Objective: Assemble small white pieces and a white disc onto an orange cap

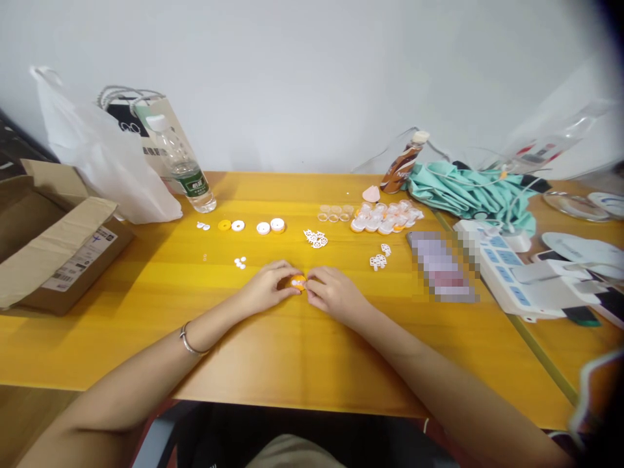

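Near the middle of the table, my left hand (267, 286) grips a small round orange piece (298, 282) between thumb and fingers. White bits show inside the orange piece. My right hand (332, 294) is closed in a pinch at its right edge; whatever is between those fingertips is hidden. Beyond my hands lies a pile of white openwork gear-like parts (316, 239). Small white discs (240, 262) are left of my left hand. Farther back are an orange disc (224, 225), a white disc (238, 225) and white round pieces (263, 228). More white openwork parts (377, 261) lie to the right.
Clear cups (335, 213) and a cluster of clear-topped round cases (385, 218) stand at the back. A water bottle (190, 172) and cardboard box (73, 260) are left. Rightward are a brown drink bottle (402, 166), phone (441, 266), power strip (507, 273) and green cloth (463, 192).
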{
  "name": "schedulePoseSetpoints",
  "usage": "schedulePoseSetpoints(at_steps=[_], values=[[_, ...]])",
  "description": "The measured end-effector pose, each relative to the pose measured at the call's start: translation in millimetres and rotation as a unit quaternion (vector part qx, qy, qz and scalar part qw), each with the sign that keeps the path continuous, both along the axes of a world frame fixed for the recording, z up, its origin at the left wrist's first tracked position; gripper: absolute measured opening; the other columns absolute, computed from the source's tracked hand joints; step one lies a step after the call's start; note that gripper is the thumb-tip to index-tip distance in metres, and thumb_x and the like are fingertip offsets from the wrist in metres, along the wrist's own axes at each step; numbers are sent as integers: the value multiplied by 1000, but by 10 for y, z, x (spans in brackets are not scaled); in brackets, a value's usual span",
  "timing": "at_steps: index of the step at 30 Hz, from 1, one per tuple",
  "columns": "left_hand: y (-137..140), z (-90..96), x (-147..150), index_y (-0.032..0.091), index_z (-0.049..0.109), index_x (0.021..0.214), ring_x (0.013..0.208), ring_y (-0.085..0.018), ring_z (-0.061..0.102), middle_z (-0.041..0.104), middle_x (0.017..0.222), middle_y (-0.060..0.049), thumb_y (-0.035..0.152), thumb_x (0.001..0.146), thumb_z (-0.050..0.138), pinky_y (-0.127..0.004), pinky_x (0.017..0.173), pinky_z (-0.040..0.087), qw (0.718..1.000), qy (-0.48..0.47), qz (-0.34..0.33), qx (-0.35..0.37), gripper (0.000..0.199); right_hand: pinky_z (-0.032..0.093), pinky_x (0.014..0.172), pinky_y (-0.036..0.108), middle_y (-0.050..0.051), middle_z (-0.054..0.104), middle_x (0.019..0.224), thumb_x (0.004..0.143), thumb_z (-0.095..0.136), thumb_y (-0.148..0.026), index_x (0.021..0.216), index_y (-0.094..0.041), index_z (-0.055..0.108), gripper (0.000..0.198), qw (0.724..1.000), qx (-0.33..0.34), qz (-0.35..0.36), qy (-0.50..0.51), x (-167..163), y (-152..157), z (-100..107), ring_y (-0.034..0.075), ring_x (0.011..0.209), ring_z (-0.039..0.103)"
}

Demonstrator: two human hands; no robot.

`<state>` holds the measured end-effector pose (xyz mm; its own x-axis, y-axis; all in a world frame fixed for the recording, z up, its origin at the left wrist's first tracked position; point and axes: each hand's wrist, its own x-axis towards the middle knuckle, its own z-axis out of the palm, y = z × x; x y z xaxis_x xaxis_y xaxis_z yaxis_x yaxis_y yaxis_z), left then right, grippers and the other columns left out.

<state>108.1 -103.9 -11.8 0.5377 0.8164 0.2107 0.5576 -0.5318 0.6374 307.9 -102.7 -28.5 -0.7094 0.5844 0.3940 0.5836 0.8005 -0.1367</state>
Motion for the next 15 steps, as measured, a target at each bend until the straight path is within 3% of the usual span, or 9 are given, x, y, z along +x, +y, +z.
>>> schedulePoseSetpoints(at_steps=[3,10,13,15], values=[[0,11,-6,19,59,107,86,-16,58,64,97,-6,32,80,59,-30,79,45,1000,-19,-1,4,30,43,70,30,7,60,88,80,53,-17,83,-18,61,9,999,-23,5,34,-4,5,-8,17,77,53],[-4,-48,27,19,66,85,79,-15,57,62,84,-4,24,84,53,-28,75,44,999,-12,18,27,14,45,76,33,6,60,88,76,57,-17,88,-19,57,12,983,-117,4,141,-4,24,-57,18,83,55],[-13,-68,31,19,66,86,79,-15,57,62,83,-4,23,83,54,-28,75,44,999,-23,22,23,13,48,74,33,6,60,87,73,61,-19,94,-18,53,22,958,-190,-27,214,-21,11,-94,17,82,57],[-22,-53,30,18,65,86,79,-15,57,62,84,-5,23,83,53,-29,75,44,999,-41,28,23,13,50,70,31,4,60,84,71,64,-21,99,-18,50,31,922,-265,-46,279,-48,-13,-113,15,75,58]])
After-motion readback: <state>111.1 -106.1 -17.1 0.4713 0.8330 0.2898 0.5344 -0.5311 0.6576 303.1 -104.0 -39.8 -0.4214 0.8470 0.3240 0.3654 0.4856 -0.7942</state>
